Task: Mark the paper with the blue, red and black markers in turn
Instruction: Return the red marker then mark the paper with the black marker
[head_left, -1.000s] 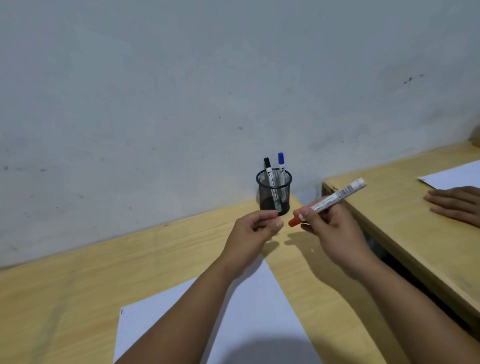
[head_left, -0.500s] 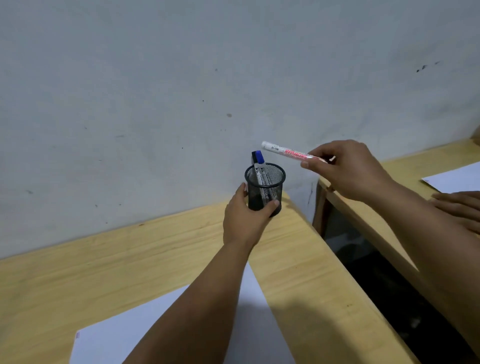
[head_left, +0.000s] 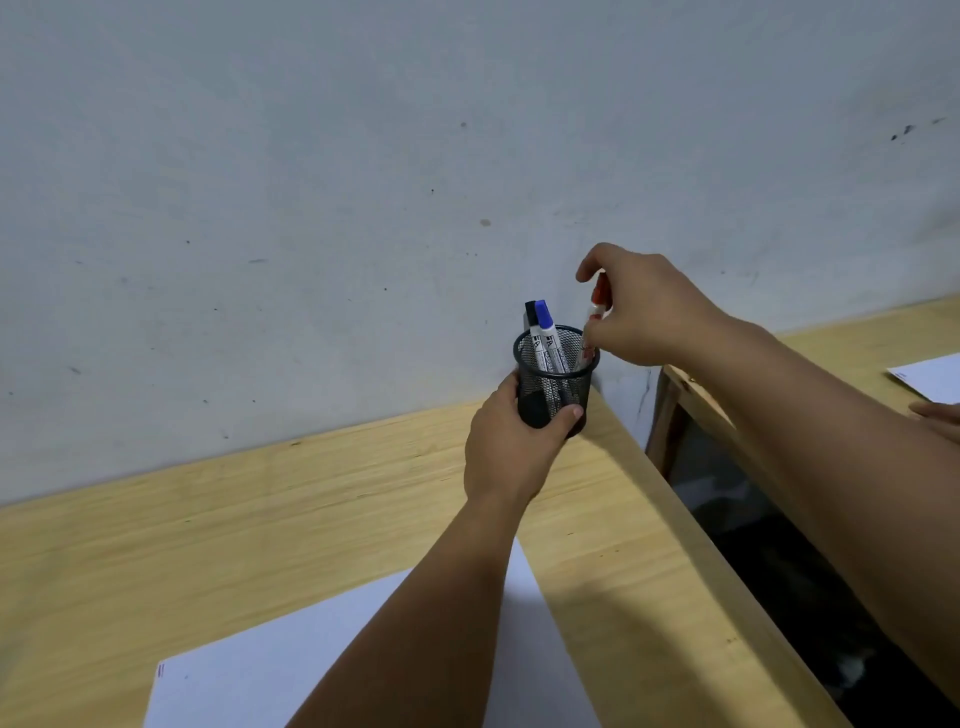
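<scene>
A black mesh pen cup (head_left: 556, 382) stands at the far right corner of the wooden desk (head_left: 260, 519), against the wall. My left hand (head_left: 511, 452) wraps around its lower part. The blue marker (head_left: 548, 335) and the black marker (head_left: 531, 316) stand in the cup, caps up. My right hand (head_left: 641, 312) pinches the red marker (head_left: 596, 317) upright, red cap on top, its lower end inside the cup's rim. A white paper (head_left: 270, 670) lies on the desk near me, partly hidden by my left forearm.
A grey wall rises right behind the cup. A dark gap (head_left: 769, 545) separates this desk from a second wooden desk (head_left: 852, 343) on the right, where another sheet (head_left: 930, 379) lies with another person's fingers (head_left: 937, 415) beside it.
My left hand went from empty in front of me to gripping the cup. My right hand swung the red marker from level above the cup to upright, lowering it into the cup.
</scene>
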